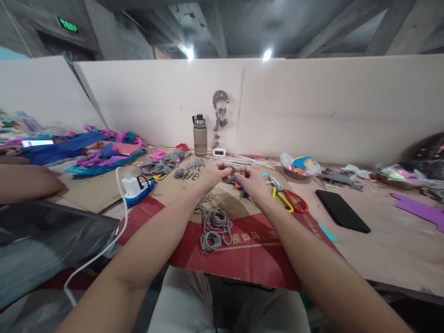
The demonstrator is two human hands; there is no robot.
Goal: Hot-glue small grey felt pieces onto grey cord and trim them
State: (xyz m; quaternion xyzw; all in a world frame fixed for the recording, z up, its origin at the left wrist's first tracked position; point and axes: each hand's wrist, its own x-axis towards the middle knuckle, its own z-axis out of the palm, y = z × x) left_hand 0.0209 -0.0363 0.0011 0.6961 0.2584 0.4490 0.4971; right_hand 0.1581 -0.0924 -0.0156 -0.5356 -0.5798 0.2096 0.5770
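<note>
- Left hand (214,175) and right hand (252,181) pinch a small grey piece (233,169).
- Loose grey cord (218,221) coiled on the hands' near side could tangle if tugged.

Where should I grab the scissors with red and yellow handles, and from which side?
Probably by the red handle and yellow handle, coming from the near side: both loops splay toward you while the blades point away.

2 bare hands: left hand (215,175), right hand (254,182) | 2 bare forearms (163,224), tapering smoothly toward the wrists (204,187) | light greyish-beige trousers (187,296), plain cloth, softly creased; right trouser leg (277,313) looks darker in shadow
</note>
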